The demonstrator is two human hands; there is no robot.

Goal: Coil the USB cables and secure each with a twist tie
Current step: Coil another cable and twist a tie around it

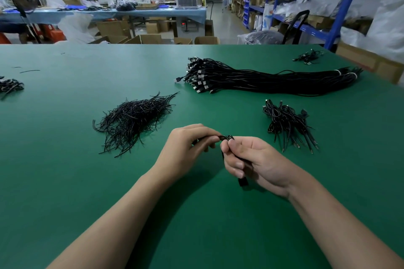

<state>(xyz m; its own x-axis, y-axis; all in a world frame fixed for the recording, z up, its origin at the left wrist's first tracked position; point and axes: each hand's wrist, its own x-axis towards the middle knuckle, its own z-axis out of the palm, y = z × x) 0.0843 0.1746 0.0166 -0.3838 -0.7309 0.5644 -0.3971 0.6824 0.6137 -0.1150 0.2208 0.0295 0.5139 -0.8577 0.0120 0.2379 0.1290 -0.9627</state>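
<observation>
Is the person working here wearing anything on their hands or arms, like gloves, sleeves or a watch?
No. The left hand and right hand are bare: no gloves, and no rings show. The left forearm and right forearm are bare down to the picture's lower edge, with no sleeve, watch or wristband in view. The fingernails that show are short and unpainted.

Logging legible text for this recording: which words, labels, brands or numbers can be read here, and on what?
No text is readable anywhere.
USB plugs of the cable bundle: pale marks, too small to read.
Held USB cable: no print visible.
Red-lit device in the background: blurred.
Shelf cartons: any print blurred.
</observation>
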